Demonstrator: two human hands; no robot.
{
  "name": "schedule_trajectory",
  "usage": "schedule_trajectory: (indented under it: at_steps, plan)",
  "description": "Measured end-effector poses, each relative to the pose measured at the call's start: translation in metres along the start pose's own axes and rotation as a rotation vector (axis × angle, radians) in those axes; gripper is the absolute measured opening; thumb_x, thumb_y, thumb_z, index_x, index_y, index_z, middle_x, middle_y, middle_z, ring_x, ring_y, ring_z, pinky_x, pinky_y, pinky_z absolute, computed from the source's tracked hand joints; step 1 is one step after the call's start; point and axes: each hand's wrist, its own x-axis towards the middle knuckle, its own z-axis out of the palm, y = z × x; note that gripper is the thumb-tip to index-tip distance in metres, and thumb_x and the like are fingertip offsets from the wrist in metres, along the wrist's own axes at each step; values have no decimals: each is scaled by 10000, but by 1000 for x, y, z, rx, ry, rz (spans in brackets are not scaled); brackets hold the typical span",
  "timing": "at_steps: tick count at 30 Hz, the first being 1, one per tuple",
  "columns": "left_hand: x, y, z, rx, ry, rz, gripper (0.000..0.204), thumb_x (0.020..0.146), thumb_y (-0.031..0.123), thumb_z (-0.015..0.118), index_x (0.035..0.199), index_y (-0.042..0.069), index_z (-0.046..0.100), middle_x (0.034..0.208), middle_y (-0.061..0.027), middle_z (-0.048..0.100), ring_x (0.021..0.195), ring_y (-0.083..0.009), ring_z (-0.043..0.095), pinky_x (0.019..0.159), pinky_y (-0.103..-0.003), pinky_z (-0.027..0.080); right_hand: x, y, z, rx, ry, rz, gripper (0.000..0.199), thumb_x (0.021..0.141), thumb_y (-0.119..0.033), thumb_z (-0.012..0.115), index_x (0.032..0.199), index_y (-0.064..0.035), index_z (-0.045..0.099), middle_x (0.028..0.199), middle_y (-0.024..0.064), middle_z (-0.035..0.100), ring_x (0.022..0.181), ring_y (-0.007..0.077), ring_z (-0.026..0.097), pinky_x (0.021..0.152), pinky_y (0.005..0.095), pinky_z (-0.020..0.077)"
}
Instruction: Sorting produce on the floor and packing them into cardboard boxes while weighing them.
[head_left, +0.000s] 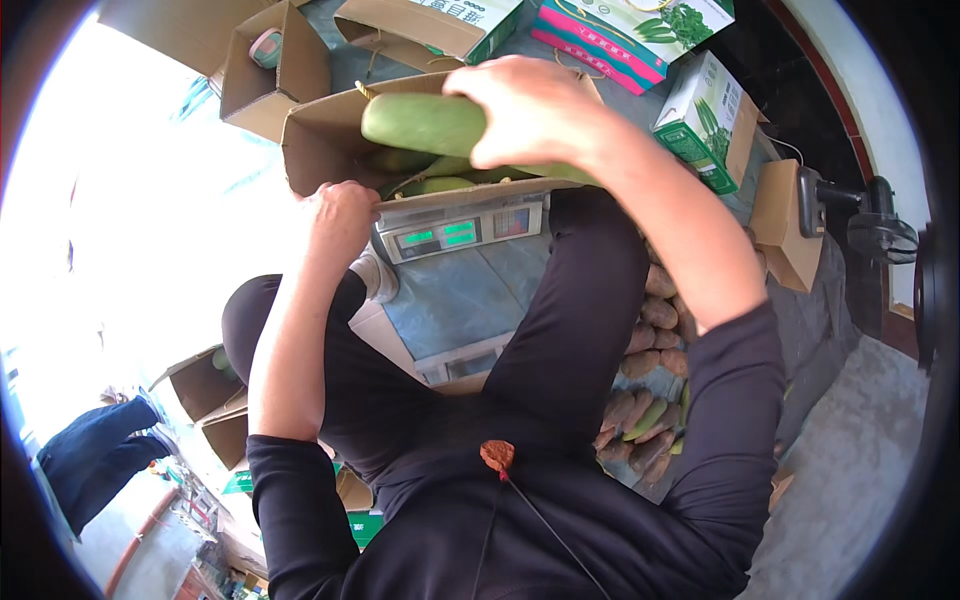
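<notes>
My right hand [535, 105] is closed around the thick end of a long green radish [422, 124], slightly blurred, above an open cardboard box [318, 140]. Several more green radishes [440, 186] lie inside that box, partly hidden by its near wall and my right hand. With bent fingers, my left hand [338, 218] grips the box's near edge at its left end. The box rests on a digital scale [462, 235] with lit green displays, just beyond my knees. Rope handles show at the box's rim.
Printed cartons [705, 120] stand at the far right, beside a pink-and-teal box [600, 45]. A smaller open box [275, 75] holds something pink and green. Muddy radishes [660, 313] are heaped right of my leg. A black fan [882, 236] is at right; dark blue trousers [95, 450] show lower left.
</notes>
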Motion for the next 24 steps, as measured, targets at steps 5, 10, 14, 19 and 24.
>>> schedule_trajectory:
  at_steps: [5,10,14,19,24]
  plan:
    - [1,19,-18,75,-72,-37,175,763,150,670,931,141,718,880,-92,638,909,-302,609,841,-535,423,53,-27,64,-102,-69,-49,453,630,-159,696,1072,-91,621,956,117,669,962,299,626,836,413,507]
    - [4,6,-15,101,-95,4,175,764,159,660,920,89,699,865,-134,618,904,-338,599,794,-442,465,41,-13,75,188,179,-136,457,739,-274,709,1148,-111,586,1060,123,633,1045,291,586,887,411,481]
    - [4,8,-16,64,-46,124,161,769,175,644,889,80,693,846,-152,637,850,-351,617,758,-448,476,-9,36,45,479,264,-133,340,777,-204,713,1062,-39,628,891,93,652,797,196,626,743,309,506]
    - [-20,6,-58,123,-96,-16,203,791,170,612,941,52,683,896,-187,623,915,-371,593,812,-456,454,-98,90,33,1006,416,58,305,838,-93,651,1111,17,569,847,39,630,814,116,589,713,269,485]
    - [8,17,-34,6,-247,-50,280,801,166,585,1009,-4,666,894,-224,645,837,-339,631,773,-392,467,-225,159,136,876,583,564,244,829,-167,660,1037,-43,630,845,84,663,791,160,637,733,313,508]
